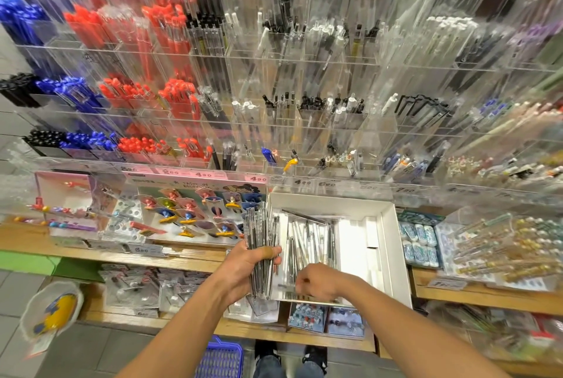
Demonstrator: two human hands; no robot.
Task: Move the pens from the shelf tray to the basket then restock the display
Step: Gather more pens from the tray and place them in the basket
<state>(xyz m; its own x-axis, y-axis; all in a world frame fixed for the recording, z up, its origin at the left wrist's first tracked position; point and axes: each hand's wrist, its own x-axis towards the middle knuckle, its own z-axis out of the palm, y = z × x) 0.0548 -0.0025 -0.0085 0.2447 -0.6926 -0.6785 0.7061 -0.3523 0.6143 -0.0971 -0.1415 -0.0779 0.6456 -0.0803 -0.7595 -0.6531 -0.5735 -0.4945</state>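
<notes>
Head view: left grip [248,262] clenched round one pen bundle [261,243]; right grip [316,281] pinching pens in one white tray [387,243].

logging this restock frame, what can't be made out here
- Head view, blue plastic basket: cut off by the bottom edge, contents hidden by the left forearm.
- Right hand in the white cardboard tray: fingertips hidden, grip unclear.
- Upper clear acrylic display: blurred.

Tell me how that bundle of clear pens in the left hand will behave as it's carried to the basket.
The bundle of clear pens is loose, unbanded, gripped only by the left hand, so a few smooth barrels could slide out. The pens look stiff and probably light. Dropped toward the blue basket, they would likely scatter and roll.
</notes>
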